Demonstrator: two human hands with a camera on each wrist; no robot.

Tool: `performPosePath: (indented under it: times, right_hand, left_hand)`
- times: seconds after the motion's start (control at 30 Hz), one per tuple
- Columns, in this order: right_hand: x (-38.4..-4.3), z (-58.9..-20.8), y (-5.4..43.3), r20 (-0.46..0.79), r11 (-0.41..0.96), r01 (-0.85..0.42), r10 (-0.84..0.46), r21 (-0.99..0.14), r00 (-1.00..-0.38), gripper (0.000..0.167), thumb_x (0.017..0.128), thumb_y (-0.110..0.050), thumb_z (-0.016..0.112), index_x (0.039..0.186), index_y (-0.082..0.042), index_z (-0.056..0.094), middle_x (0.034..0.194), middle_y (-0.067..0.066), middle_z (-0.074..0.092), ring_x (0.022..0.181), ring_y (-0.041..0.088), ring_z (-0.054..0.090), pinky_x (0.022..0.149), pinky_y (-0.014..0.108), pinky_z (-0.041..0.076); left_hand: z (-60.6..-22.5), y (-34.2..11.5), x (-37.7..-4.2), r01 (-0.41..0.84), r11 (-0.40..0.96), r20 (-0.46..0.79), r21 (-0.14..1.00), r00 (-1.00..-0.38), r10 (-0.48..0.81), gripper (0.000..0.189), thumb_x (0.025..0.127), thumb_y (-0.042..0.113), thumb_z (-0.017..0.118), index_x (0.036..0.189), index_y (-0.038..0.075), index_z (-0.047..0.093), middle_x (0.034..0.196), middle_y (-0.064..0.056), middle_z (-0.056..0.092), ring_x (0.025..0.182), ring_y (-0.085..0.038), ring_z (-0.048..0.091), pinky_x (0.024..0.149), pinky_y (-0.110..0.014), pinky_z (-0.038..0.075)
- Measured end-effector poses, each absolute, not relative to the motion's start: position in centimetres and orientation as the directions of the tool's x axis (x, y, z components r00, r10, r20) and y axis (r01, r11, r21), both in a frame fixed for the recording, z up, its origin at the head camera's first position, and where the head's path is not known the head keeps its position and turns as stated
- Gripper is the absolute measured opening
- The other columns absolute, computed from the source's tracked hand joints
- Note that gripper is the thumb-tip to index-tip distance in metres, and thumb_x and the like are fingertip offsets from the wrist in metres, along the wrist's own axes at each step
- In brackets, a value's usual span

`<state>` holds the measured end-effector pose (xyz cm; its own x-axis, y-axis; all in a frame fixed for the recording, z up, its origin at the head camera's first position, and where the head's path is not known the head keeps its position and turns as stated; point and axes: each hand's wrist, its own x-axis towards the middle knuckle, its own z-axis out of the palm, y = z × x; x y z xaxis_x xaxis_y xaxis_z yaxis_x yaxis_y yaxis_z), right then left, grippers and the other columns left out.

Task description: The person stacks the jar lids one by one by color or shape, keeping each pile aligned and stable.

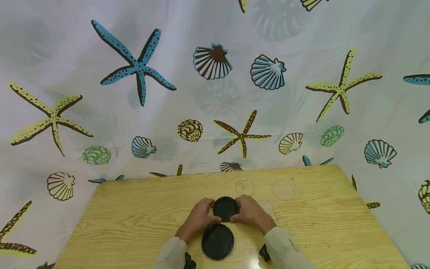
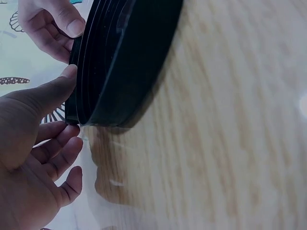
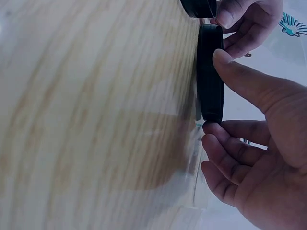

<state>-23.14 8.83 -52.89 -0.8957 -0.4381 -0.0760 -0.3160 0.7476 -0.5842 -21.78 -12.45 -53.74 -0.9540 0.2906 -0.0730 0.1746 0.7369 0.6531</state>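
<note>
Between both hands lies a smaller black round shallow dish. My left hand holds its left edge, thumb at the near side and fingers at the far side. On the opposite edge, my right hand grips it the same way. The right wrist view shows this dish edge-on, low over the table, between thumb and fingers. Nearer to me sits a larger black round dish with a raised rim. In the left wrist view that larger dish partly hides the smaller one.
Three clear round discs lie behind and right of the hands: one at the back, a wider disc to its right, and a small disc beside the right hand. A patterned curtain hangs behind the wooden table.
</note>
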Motion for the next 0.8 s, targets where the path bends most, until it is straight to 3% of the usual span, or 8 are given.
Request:
performPosePath:
  times: [0.27, 0.53, 0.8]
  right_hand:
    - [-23.4, -52.1, 8.8, -0.066, 0.742, -0.329, -0.447, -0.585, -0.892, 0.037, 0.073, -0.031, 0.082, 0.087, -0.003, 0.061, 0.075, 0.001, 0.048, 0.064, 0.014, 0.043, 0.055, 0.028, 0.034]
    - [-23.4, -51.7, 8.7, -0.087, 0.752, -0.324, -0.45, -0.574, -0.889, 0.055, 0.075, -0.033, 0.081, 0.115, 0.001, 0.062, 0.103, 0.013, 0.062, 0.093, 0.025, 0.059, 0.077, 0.041, 0.049]
    - [-23.1, -51.2, 9.0, -0.086, 0.752, -0.331, -0.455, -0.57, -0.886, 0.058, 0.076, -0.034, 0.08, 0.117, 0.002, 0.06, 0.104, 0.013, 0.062, 0.094, 0.026, 0.059, 0.079, 0.042, 0.049]
  left_hand:
    - [-53.4, -12.6, -21.9, 0.171, 0.752, -0.072, 0.637, -0.958, 0.279, 0.061, 0.08, 0.03, 0.077, 0.128, 0.002, 0.053, 0.107, -0.008, 0.057, 0.081, -0.017, 0.045, 0.068, -0.033, 0.039]
    - [-52.8, -12.7, -21.6, 0.199, 0.755, -0.026, 0.625, -0.961, 0.275, 0.059, 0.078, 0.026, 0.079, 0.125, 0.001, 0.055, 0.107, -0.009, 0.057, 0.08, -0.016, 0.046, 0.068, -0.032, 0.041]
    - [-52.8, -12.7, -21.5, 0.22, 0.752, -0.008, 0.621, -0.958, 0.287, 0.057, 0.078, 0.028, 0.079, 0.124, 0.002, 0.056, 0.108, -0.009, 0.057, 0.081, -0.016, 0.048, 0.069, -0.033, 0.043]
